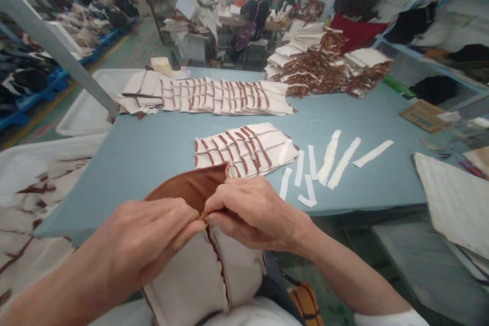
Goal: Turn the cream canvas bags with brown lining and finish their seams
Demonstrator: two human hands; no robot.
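Note:
My left hand (148, 234) and my right hand (257, 211) meet at the top edge of a sewn leather panel (191, 275), both closed in a pinch on it. The panel has a cream backing and a brown face, part of which shows behind my fingers. A raised brown-edged seam runs down from the pinched spot. My fingertips hide exactly what lies between them. On the blue table just beyond, similar panels (237, 150) lie overlapped in a row. Several white strips (330, 155) are scattered to their right, one partly on the panels.
A longer overlapped row of panels (225, 96) lies farther back on the table (153, 147). Tall stacks of brown and cream pieces (309, 61) stand at the back right. White bins (76, 145) are at left, beside a slanting metal post (61, 46). A person (255, 10) sits in the background.

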